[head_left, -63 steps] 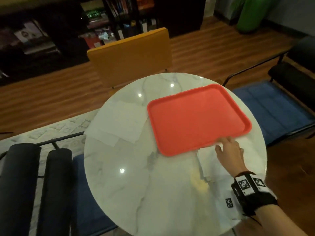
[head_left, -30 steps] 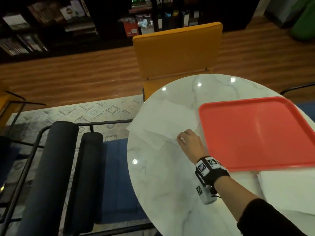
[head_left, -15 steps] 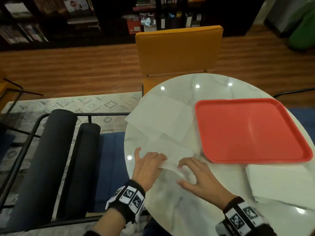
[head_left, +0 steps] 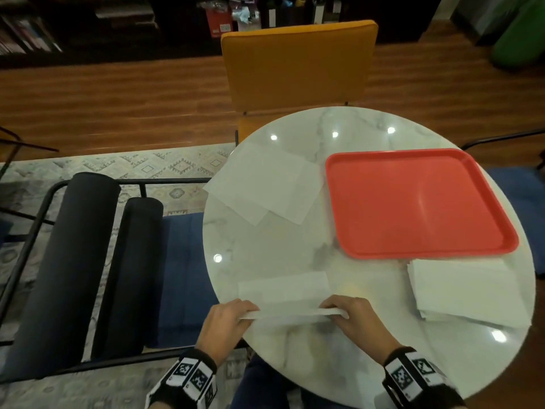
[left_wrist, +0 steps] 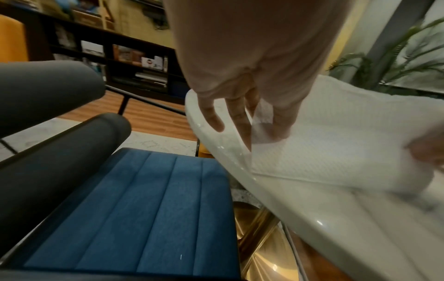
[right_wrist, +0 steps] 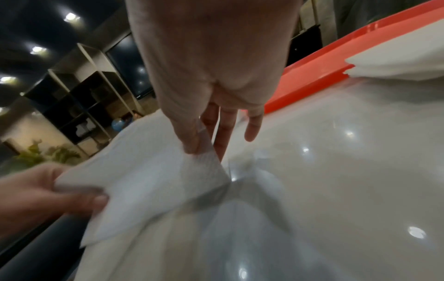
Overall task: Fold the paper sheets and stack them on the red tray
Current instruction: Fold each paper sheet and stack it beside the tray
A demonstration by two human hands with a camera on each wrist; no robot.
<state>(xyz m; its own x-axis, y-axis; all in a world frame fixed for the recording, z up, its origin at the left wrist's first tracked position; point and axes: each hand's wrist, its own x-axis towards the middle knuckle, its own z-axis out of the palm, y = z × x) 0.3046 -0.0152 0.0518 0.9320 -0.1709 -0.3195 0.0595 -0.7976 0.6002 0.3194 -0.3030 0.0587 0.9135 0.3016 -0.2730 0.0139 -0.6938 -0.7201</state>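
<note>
A white paper sheet [head_left: 284,290] lies at the near edge of the round marble table [head_left: 295,246], its near edge lifted. My left hand [head_left: 233,315] pinches the sheet's near left corner [left_wrist: 264,131]. My right hand [head_left: 351,314] pinches the near right corner [right_wrist: 204,157]. The red tray [head_left: 413,202] sits bare on the table's right half. More loose sheets [head_left: 265,184] lie left of the tray, and a pile of sheets [head_left: 463,290] lies just in front of it.
An orange chair [head_left: 298,66] stands behind the table. A blue-cushioned seat with dark bolsters [head_left: 88,261] is close on the left. A bookshelf [head_left: 118,19] lines the back wall, and a patterned rug [head_left: 147,169] covers the floor.
One sheet was pulled from the left pile to the table's near edge. Both hands now pinch its near corners and lift that edge; half a second ago they were just reaching it.
</note>
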